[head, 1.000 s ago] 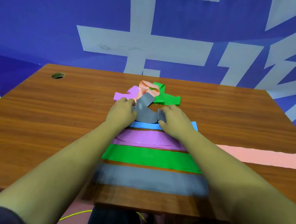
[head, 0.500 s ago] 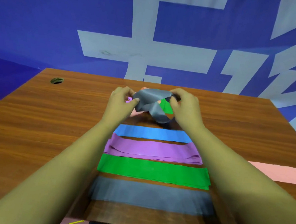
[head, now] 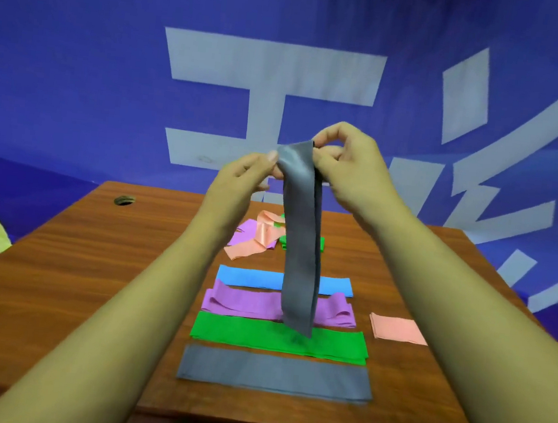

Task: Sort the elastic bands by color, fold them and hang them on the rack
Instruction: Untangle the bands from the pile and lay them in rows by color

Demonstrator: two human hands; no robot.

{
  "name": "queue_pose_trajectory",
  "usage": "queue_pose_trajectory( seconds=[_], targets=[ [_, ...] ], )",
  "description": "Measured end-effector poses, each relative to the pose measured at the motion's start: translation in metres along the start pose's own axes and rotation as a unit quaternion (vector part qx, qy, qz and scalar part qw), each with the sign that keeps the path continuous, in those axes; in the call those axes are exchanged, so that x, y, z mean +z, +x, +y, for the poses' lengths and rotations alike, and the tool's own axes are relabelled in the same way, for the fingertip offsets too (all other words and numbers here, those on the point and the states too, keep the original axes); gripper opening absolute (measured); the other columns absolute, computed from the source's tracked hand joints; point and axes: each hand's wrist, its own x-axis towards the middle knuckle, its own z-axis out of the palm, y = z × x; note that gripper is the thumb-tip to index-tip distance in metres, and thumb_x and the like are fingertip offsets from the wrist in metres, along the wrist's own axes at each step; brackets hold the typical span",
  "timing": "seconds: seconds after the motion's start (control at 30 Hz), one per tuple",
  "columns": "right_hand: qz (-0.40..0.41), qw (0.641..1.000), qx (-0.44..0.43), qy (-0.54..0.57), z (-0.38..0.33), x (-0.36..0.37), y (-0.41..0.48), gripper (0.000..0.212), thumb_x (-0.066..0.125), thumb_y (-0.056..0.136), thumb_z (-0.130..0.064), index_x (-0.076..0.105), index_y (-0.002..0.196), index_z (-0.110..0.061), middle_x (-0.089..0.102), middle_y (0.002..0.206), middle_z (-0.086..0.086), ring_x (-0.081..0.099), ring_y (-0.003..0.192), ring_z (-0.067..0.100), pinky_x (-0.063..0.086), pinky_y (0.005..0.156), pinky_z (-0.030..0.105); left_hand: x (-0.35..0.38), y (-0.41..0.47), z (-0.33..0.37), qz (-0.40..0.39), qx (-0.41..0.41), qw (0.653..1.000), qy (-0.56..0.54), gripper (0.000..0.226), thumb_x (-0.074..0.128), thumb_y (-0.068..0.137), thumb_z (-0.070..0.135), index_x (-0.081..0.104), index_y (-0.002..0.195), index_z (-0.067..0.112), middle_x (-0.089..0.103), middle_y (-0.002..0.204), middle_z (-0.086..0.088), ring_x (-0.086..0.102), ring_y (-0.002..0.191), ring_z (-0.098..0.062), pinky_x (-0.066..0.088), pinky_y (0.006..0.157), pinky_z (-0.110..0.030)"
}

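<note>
The table point(head: 91, 277) holds grey band point(head: 274, 372), green band point(head: 257, 335), purple band point(head: 243, 305), blue band point(head: 250, 277), pink band point(head: 396, 328), seemingly tangled heap point(head: 257, 240).

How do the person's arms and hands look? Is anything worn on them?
The left hand and right hand are bare: no glove, ring or watch shows. The left forearm and right forearm are also bare up to the picture's edge; no sleeve is visible.

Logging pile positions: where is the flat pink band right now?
In the head view the flat pink band lies on the table, just right of the sorted row's purple band and green band, apart from both.
</note>
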Motion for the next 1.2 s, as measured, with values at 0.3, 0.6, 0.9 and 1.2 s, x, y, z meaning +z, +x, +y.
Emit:
queue_pose_trajectory(
  seconds=[0.3, 0.6, 0.9, 1.2],
  targets=[
    [-0.002, 0.988, 0.028, 0.151, -0.026, -0.015, -0.045, 0.017, 0.055, 0.090, 0.001, 0.067, 0.086, -0.010, 0.067, 0.074, 0.003, 0.066, 0.067, 0.016, 0.059, 0.068, 0.035, 0.012, -0.033, 0.028, 0.071, 0.049, 0.996, -0.001, 0.018, 0.067, 0.090, 0.012, 0.052, 0.080, 0.013, 0.053, 0.065, 0.005, 0.049, 0.063, -0.007, 0.040, 0.062, -0.019],
    [-0.045, 0.998, -0.007, 0.038, -0.033, -0.014, -0.052, 0.010, 0.066, 0.089, -0.003, 0.071, 0.095, -0.009, 0.071, 0.080, 0.002, 0.066, 0.072, 0.009, 0.056, 0.067, 0.026, 0.022, -0.062, 0.025, 0.008, -0.058, 0.994, -0.094, 0.017, 0.065, 0.091, 0.015, 0.060, 0.106, 0.009, 0.072, 0.079, 0.002, 0.065, 0.077, -0.012, 0.052, 0.072, -0.029],
    [-0.100, 0.985, 0.052, 0.128, -0.039, -0.018, -0.049, 0.017, 0.063, 0.090, -0.001, 0.068, 0.106, 0.000, 0.068, 0.094, 0.014, 0.067, 0.086, 0.019, 0.059, 0.077, 0.031, 0.027, -0.081, 0.011, -0.128, -0.115, 0.970, -0.172, 0.021, 0.060, 0.091, 0.012, 0.055, 0.111, 0.009, 0.072, 0.086, -0.015, 0.069, 0.067, -0.032, 0.057, 0.067, -0.037],
    [-0.081, 0.986, 0.121, 0.082, -0.013, -0.024, -0.049, 0.012, 0.069, 0.086, 0.000, 0.066, 0.097, 0.005, 0.064, 0.077, 0.012, 0.064, 0.065, 0.017, 0.060, 0.065, 0.031, 0.023, -0.097, -0.010, -0.253, -0.214, 0.908, -0.254, 0.036, 0.057, 0.083, 0.006, 0.057, 0.119, 0.005, 0.067, 0.110, -0.025, 0.064, 0.104, -0.047, 0.051, 0.093, -0.053]
  ],
)
